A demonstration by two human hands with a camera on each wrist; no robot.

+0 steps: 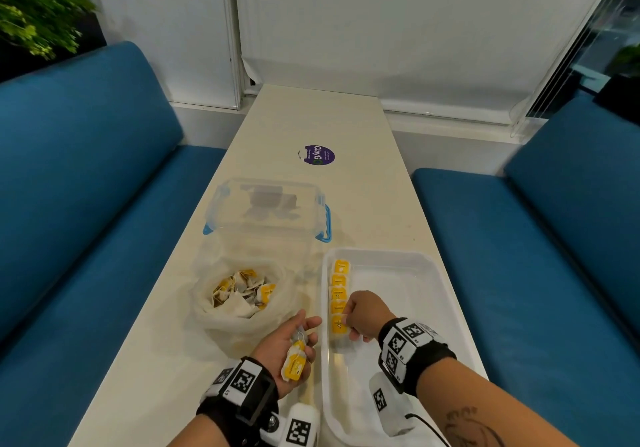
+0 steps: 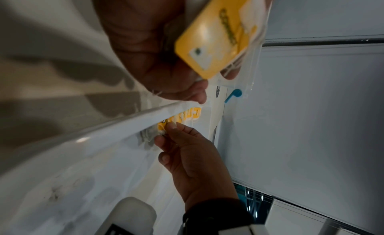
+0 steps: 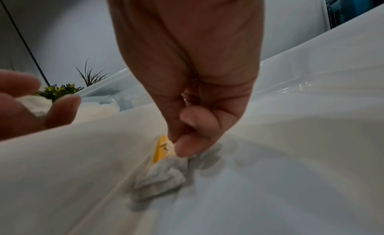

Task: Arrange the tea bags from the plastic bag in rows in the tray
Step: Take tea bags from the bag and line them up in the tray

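A white tray (image 1: 433, 294) lies on the table at the right, with several yellow-tagged tea bags in a row (image 1: 338, 283) along its left wall. My right hand (image 1: 360, 315) pinches the nearest tea bag (image 1: 337, 326) of that row by its yellow tag, low in the tray (image 3: 290, 173); the right wrist view shows thumb and fingertips on the tag (image 3: 163, 148). My left hand (image 1: 294, 346) hovers just left of the tray, palm up, holding a few tea bags (image 1: 294, 363). The open plastic bag (image 1: 239, 294) holds several more tea bags.
A clear plastic box with blue clips (image 1: 266, 209) stands behind the bag. A purple sticker (image 1: 316, 155) is farther up the table (image 1: 346, 117). Blue bench seats (image 1: 86, 204) flank the table on both sides; a plant (image 1: 38, 6) stands at the far left.
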